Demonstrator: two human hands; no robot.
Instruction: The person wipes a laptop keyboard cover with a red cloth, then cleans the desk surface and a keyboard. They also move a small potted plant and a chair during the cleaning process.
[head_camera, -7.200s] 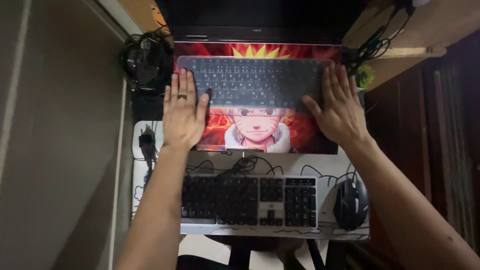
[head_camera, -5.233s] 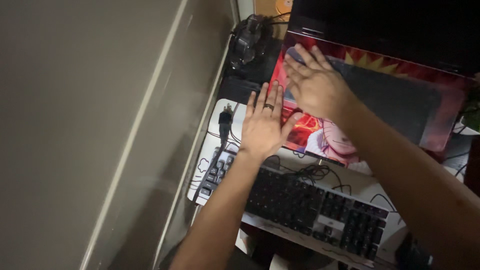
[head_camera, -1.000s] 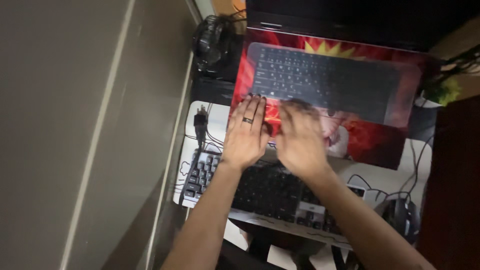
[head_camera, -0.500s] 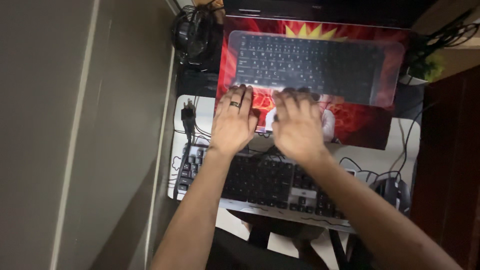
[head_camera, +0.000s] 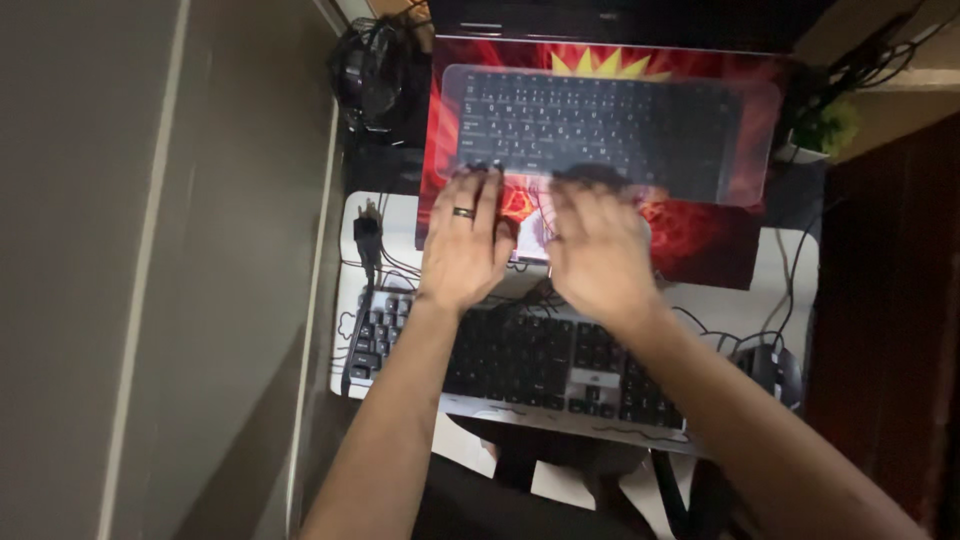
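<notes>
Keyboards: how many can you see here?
2. The laptop keyboard, under a clear cover, lies beyond both hands' fingertips. The separate black keyboard sits nearer, partly hidden under the forearms.

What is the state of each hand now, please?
Left hand: open, flat on the laptop palm rest, holding nothing.
Right hand: open, blurred, over the same palm rest, holding nothing.

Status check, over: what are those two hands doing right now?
Left hand and right hand flat, open, on the laptop palm rest. Clear keyboard cover lies over the keys. Nothing between them.
</notes>
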